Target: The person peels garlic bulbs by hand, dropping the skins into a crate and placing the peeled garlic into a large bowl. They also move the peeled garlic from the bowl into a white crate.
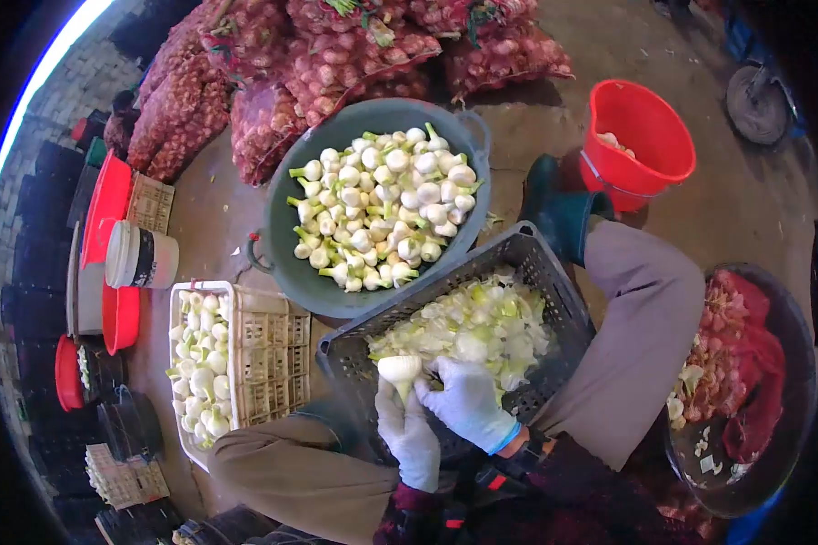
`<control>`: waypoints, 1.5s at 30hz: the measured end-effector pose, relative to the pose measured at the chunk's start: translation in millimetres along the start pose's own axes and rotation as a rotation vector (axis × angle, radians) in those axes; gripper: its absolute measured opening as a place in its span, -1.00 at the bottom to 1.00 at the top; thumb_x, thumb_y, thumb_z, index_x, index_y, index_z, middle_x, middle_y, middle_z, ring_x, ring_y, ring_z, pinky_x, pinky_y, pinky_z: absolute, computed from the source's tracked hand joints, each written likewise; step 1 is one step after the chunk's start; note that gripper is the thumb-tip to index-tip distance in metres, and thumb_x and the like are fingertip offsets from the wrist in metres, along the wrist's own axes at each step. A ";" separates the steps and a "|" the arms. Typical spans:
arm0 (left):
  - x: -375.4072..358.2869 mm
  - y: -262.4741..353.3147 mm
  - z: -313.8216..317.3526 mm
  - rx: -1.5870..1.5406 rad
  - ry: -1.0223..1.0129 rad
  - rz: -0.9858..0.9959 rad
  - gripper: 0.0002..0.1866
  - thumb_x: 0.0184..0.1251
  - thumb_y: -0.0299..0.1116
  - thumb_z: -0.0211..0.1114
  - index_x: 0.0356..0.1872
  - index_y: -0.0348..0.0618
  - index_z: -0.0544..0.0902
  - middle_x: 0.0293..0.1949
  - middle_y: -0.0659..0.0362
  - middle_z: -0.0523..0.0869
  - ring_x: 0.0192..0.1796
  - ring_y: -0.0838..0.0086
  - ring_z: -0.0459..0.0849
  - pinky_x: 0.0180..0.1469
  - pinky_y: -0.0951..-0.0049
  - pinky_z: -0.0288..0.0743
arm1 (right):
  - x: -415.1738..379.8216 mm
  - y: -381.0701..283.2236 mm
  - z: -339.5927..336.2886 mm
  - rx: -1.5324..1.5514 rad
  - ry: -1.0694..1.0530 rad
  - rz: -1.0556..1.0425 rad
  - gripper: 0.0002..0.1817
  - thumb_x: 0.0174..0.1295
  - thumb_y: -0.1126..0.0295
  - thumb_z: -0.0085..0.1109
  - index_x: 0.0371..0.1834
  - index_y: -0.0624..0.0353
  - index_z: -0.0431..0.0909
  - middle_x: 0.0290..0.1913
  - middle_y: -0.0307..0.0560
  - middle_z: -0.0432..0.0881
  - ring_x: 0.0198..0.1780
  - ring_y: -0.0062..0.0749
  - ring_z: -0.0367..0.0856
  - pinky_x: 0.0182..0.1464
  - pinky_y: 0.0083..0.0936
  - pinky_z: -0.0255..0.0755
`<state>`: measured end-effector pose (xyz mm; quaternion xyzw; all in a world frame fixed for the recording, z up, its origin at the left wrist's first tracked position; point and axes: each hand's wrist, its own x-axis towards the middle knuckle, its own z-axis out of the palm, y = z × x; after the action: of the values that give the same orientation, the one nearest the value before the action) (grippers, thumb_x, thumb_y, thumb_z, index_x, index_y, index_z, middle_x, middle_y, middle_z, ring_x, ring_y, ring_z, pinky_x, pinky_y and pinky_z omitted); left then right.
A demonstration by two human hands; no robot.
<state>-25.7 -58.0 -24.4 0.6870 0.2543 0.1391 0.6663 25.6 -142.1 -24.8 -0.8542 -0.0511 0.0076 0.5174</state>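
The head view looks down on a bare concrete floor (754, 209), outdoors or in a shed, it cannot be told which. Red mesh sacks (336, 54) of onions lie heaped along the top, too overlapped to count. Dark crates (45, 263) stack up the left edge.

The person sits with knees apart, a dark crate (536, 263) tilted between them and holding a pile of cut peelings (482, 322). Both hands wear white gloves. The left hand (411, 436) is wrapped about the stalk of one peeled onion (400, 368), fingers curled fully around it. The right hand (468, 400) lies just beside, its fingers bent and touching the bulb's right side; whether it holds a blade cannot be told. The onion stands above the crate's near edge, long axis roughly upright, bulb up and away from the person, stalk down into the left fist.

Beyond the crate stands one grey tub (286, 245) heaped with peeled onions (386, 209), far too many to count. One red bucket (641, 136) sits at upper right with a few bulbs inside. One white crate (268, 363) at left holds more peeled onions down its left side. One dark basin (791, 336) at right holds red skins (745, 363). One white jar (141, 256) lies on its side by red basins (109, 209). One green boot (559, 204) shows near the bucket.
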 end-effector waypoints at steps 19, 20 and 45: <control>7.2 -4.4 22.0 -0.054 0.023 -0.088 -0.52 0.40 -0.56 0.16 0.31 -0.34 0.32 0.08 0.06 0.59 0.02 0.46 0.61 0.07 0.48 0.51 | 8.6 25.7 8.5 0.276 -0.133 0.319 -0.79 0.08 0.37 0.27 -0.33 0.31 0.59 -0.49 0.02 0.64 -0.44 -0.31 0.62 -0.36 -0.40 0.46; 7.1 -6.8 21.8 -0.055 0.014 -0.064 -0.52 0.40 -0.54 0.16 0.31 -0.33 0.32 0.06 0.07 0.60 -0.02 0.48 0.61 0.02 0.50 0.53 | 9.3 27.1 9.7 0.274 -0.134 0.329 -0.79 0.08 0.37 0.27 -0.33 0.31 0.59 -0.49 0.02 0.64 -0.44 -0.31 0.62 -0.36 -0.40 0.46; 43.9 200.7 -282.2 -0.021 0.705 0.313 -0.67 0.33 -0.51 0.15 0.08 -0.46 0.54 -0.23 0.07 0.69 -0.31 0.45 0.67 -0.22 0.52 0.59 | 37.2 94.1 -31.5 0.361 0.049 0.446 -0.75 0.26 0.29 0.19 -0.20 0.30 0.60 -0.35 -0.22 0.62 -0.42 -0.59 0.46 -0.38 -0.54 0.39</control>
<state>-105.8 207.4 187.8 0.6207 0.3584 0.4693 0.5158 72.1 -209.6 -92.0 -0.7383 0.1525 0.1096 0.6478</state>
